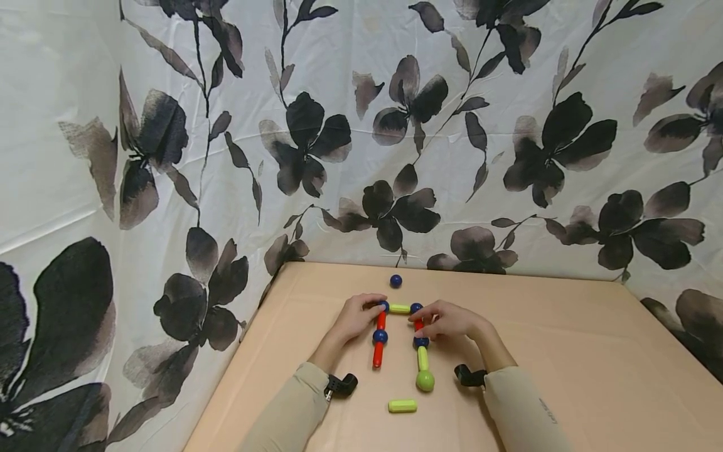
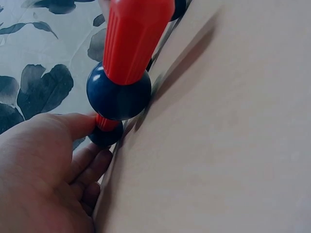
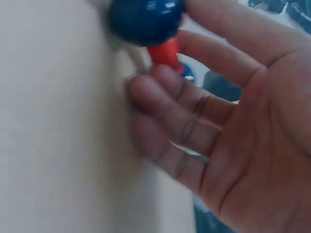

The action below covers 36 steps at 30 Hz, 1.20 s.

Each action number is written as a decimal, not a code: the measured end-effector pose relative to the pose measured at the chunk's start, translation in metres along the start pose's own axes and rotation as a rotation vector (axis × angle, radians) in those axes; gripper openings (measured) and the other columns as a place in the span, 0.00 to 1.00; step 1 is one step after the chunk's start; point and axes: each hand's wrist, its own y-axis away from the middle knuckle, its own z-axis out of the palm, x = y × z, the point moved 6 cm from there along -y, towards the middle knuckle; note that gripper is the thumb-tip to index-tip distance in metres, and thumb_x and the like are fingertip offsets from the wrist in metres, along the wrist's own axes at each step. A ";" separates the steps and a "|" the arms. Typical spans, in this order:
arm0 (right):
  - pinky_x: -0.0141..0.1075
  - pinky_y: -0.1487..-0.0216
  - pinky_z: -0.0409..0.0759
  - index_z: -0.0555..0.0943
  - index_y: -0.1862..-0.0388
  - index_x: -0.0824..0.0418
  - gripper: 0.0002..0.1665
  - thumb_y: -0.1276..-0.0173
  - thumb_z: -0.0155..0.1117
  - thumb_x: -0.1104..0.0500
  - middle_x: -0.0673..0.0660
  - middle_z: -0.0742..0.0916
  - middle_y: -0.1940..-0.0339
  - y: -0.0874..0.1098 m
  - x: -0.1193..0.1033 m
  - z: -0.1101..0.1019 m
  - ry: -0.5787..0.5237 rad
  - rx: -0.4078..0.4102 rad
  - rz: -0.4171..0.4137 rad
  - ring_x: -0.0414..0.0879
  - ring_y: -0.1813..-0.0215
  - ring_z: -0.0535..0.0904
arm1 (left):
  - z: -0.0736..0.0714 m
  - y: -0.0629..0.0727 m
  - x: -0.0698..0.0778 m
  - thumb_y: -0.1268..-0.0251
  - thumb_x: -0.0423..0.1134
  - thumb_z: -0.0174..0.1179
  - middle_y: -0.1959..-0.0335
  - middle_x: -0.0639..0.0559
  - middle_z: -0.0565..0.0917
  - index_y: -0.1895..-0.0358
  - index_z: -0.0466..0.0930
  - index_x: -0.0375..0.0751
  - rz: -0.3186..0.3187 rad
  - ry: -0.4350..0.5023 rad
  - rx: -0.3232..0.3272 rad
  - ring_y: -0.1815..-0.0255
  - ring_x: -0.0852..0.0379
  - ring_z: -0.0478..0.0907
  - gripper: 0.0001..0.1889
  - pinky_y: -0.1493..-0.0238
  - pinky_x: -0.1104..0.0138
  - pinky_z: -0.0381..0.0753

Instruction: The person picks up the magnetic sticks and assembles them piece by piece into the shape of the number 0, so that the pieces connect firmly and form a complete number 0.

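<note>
A frame of toy balls and rods lies on the table. My left hand (image 1: 353, 317) pinches the blue ball (image 1: 385, 306) at its far left corner, thumb against the red rod's end in the left wrist view. Down that side run a red rod (image 1: 381, 321), a blue ball (image 1: 380, 336) and another red rod (image 1: 377, 355). A yellow-green rod (image 1: 400, 309) bridges to the far right blue ball (image 1: 416, 307). On the right side, my right hand (image 1: 457, 320) holds the red rod (image 1: 418, 325) between thumb and fingers. Nearer are a blue ball (image 1: 420, 343), green rod (image 1: 422, 358) and green ball (image 1: 425, 381).
A loose blue ball (image 1: 396, 281) sits beyond the frame, by the table's far edge. Closer to me lies a separate yellow-green rod (image 1: 402, 406). Floral cloth (image 1: 361, 157) hangs behind and to the left of the tan table (image 1: 565, 351).
</note>
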 end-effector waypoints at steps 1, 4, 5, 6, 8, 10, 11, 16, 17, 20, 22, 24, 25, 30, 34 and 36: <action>0.36 0.66 0.76 0.85 0.36 0.58 0.23 0.27 0.71 0.53 0.53 0.83 0.69 -0.001 0.003 0.001 -0.013 0.003 -0.002 0.52 0.68 0.79 | 0.000 0.000 0.000 0.22 0.44 0.61 0.40 0.51 0.86 0.36 0.85 0.47 -0.002 0.001 0.000 0.36 0.49 0.80 0.17 0.30 0.51 0.75; 0.35 0.66 0.75 0.85 0.37 0.57 0.23 0.28 0.72 0.52 0.53 0.83 0.70 -0.003 0.011 0.002 -0.051 0.024 -0.002 0.50 0.67 0.78 | 0.000 0.000 0.000 0.22 0.43 0.61 0.40 0.50 0.86 0.37 0.85 0.46 -0.009 0.011 0.000 0.36 0.49 0.80 0.17 0.30 0.51 0.75; 0.36 0.66 0.75 0.86 0.37 0.57 0.23 0.29 0.72 0.52 0.53 0.82 0.70 -0.003 0.013 0.002 -0.059 0.031 -0.003 0.50 0.67 0.78 | 0.000 0.000 0.000 0.22 0.43 0.61 0.40 0.50 0.86 0.37 0.85 0.46 -0.010 0.015 0.001 0.36 0.49 0.80 0.17 0.30 0.51 0.75; 0.36 0.67 0.75 0.86 0.37 0.57 0.23 0.29 0.72 0.52 0.54 0.82 0.70 -0.003 0.014 0.002 -0.067 0.037 -0.005 0.50 0.67 0.78 | 0.000 0.000 0.000 0.22 0.43 0.61 0.40 0.50 0.86 0.37 0.85 0.46 -0.011 0.017 0.001 0.36 0.49 0.80 0.16 0.30 0.51 0.75; 0.36 0.67 0.74 0.86 0.37 0.56 0.24 0.29 0.73 0.51 0.54 0.81 0.70 -0.003 0.017 0.003 -0.083 0.043 -0.003 0.51 0.67 0.77 | -0.001 0.000 0.001 0.23 0.43 0.62 0.40 0.51 0.86 0.37 0.85 0.45 -0.014 0.021 -0.002 0.37 0.49 0.80 0.17 0.30 0.51 0.76; 0.35 0.67 0.74 0.86 0.37 0.56 0.24 0.30 0.73 0.51 0.54 0.81 0.70 -0.003 0.018 0.002 -0.094 0.042 0.001 0.51 0.67 0.77 | -0.002 -0.001 0.003 0.23 0.43 0.62 0.42 0.51 0.87 0.38 0.85 0.44 -0.010 0.016 -0.001 0.38 0.50 0.80 0.17 0.32 0.52 0.77; 0.35 0.67 0.74 0.86 0.37 0.56 0.24 0.30 0.73 0.51 0.54 0.81 0.70 -0.003 0.018 0.002 -0.097 0.041 0.001 0.50 0.67 0.77 | -0.003 -0.002 0.003 0.23 0.43 0.63 0.42 0.51 0.87 0.38 0.85 0.43 -0.012 0.014 0.000 0.40 0.50 0.81 0.17 0.33 0.52 0.78; 0.34 0.67 0.72 0.85 0.37 0.56 0.24 0.30 0.73 0.51 0.53 0.81 0.70 -0.003 0.017 0.003 -0.105 0.045 0.007 0.50 0.67 0.76 | -0.005 -0.012 0.006 0.23 0.43 0.62 0.41 0.45 0.84 0.35 0.81 0.42 -0.022 -0.002 0.039 0.41 0.48 0.80 0.19 0.36 0.51 0.79; 0.35 0.67 0.72 0.85 0.37 0.56 0.24 0.29 0.73 0.51 0.53 0.81 0.70 -0.003 0.017 0.003 -0.102 0.047 0.008 0.50 0.67 0.76 | -0.005 -0.014 0.007 0.23 0.43 0.61 0.40 0.44 0.83 0.33 0.80 0.42 -0.029 -0.011 0.047 0.40 0.47 0.79 0.20 0.35 0.51 0.79; 0.35 0.66 0.72 0.85 0.37 0.57 0.24 0.29 0.72 0.52 0.53 0.81 0.70 -0.003 0.017 0.003 -0.098 0.051 0.009 0.50 0.67 0.76 | -0.002 -0.023 0.010 0.22 0.43 0.60 0.32 0.40 0.77 0.27 0.73 0.43 -0.042 -0.039 0.045 0.33 0.42 0.76 0.25 0.31 0.49 0.76; 0.35 0.66 0.72 0.85 0.36 0.57 0.24 0.29 0.72 0.52 0.53 0.81 0.70 -0.002 0.017 0.004 -0.103 0.052 0.008 0.49 0.67 0.76 | 0.002 -0.030 0.013 0.21 0.44 0.59 0.28 0.40 0.73 0.24 0.69 0.44 -0.041 -0.097 0.031 0.28 0.41 0.73 0.27 0.28 0.48 0.73; 0.34 0.68 0.73 0.85 0.36 0.58 0.24 0.29 0.72 0.52 0.52 0.80 0.71 -0.002 0.017 0.005 -0.110 0.051 0.005 0.49 0.68 0.76 | 0.006 -0.036 0.017 0.20 0.44 0.58 0.23 0.40 0.68 0.21 0.66 0.45 -0.034 -0.171 0.005 0.23 0.41 0.68 0.29 0.24 0.48 0.69; 0.34 0.68 0.73 0.85 0.36 0.58 0.24 0.29 0.72 0.53 0.53 0.80 0.71 -0.002 0.017 0.005 -0.115 0.051 0.004 0.49 0.68 0.76 | 0.008 -0.039 0.018 0.20 0.44 0.57 0.22 0.40 0.66 0.20 0.64 0.45 -0.024 -0.215 -0.007 0.21 0.41 0.66 0.30 0.23 0.48 0.66; 0.34 0.70 0.73 0.84 0.36 0.58 0.24 0.29 0.72 0.53 0.52 0.81 0.71 -0.003 0.017 0.007 -0.125 0.047 0.003 0.49 0.69 0.75 | 0.015 -0.049 0.028 0.18 0.46 0.54 0.15 0.39 0.53 0.18 0.59 0.43 0.011 -0.407 -0.038 0.18 0.36 0.59 0.32 0.21 0.45 0.62; 0.34 0.70 0.73 0.85 0.36 0.59 0.24 0.29 0.72 0.52 0.52 0.81 0.70 -0.003 0.017 0.006 -0.118 0.052 -0.001 0.49 0.69 0.75 | 0.021 -0.053 0.038 0.18 0.45 0.53 0.13 0.39 0.48 0.17 0.58 0.42 0.055 -0.493 -0.037 0.20 0.33 0.62 0.32 0.23 0.44 0.65; 0.33 0.69 0.73 0.85 0.37 0.59 0.24 0.29 0.72 0.52 0.52 0.81 0.70 -0.003 0.017 0.006 -0.111 0.056 -0.006 0.49 0.69 0.76 | 0.024 -0.053 0.042 0.18 0.43 0.53 0.13 0.40 0.47 0.17 0.58 0.42 0.078 -0.520 -0.054 0.20 0.33 0.62 0.32 0.24 0.44 0.66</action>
